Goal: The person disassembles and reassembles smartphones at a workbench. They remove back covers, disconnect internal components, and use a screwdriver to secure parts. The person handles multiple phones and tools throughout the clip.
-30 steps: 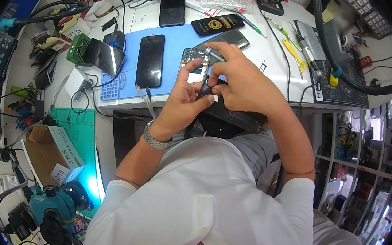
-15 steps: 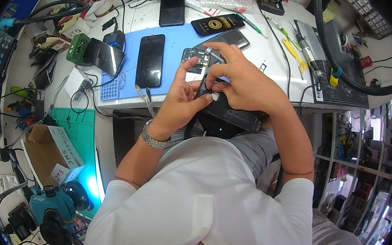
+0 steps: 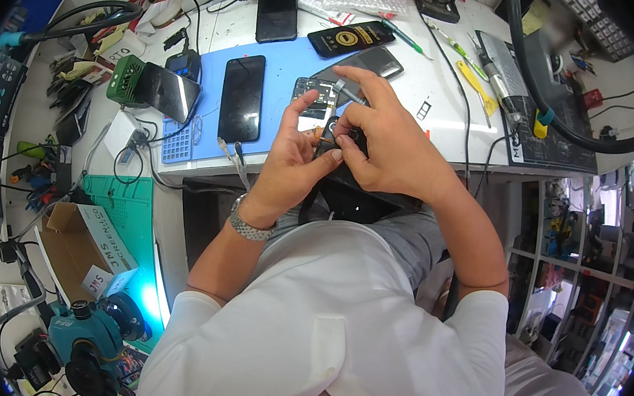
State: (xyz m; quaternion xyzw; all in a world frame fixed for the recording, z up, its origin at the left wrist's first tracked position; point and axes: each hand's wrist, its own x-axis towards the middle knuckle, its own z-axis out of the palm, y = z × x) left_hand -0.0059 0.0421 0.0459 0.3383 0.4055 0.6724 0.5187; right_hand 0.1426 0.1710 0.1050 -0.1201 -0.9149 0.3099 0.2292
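Observation:
Both my hands meet over the near table edge. My left hand (image 3: 296,154) is closed, thumb and fingers pinching the rim of a black flat phone part (image 3: 342,174), mostly hidden beneath the hands. From the other side my right hand (image 3: 390,140) pinches the same part with thumb and fingertips. A silver rod-shaped tool (image 3: 351,93), perhaps a screwdriver, is tucked between the right hand's fingers. Just beyond lies an opened phone (image 3: 313,91) with its circuit board exposed. What exactly the fingertips press on is too small to make out.
A blue mat (image 3: 214,81) carries a dark phone (image 3: 242,98). Farther back lie another phone (image 3: 278,9), a black screen panel (image 3: 350,38) and a yellow tool (image 3: 477,90). At left stand an open cardboard box (image 3: 72,239) and a teal microscope (image 3: 90,336). Cables cross the table edge.
My right hand has shifted slightly left and turned, and the black phone part under it has tilted, showing less of its surface. The left hand has barely moved.

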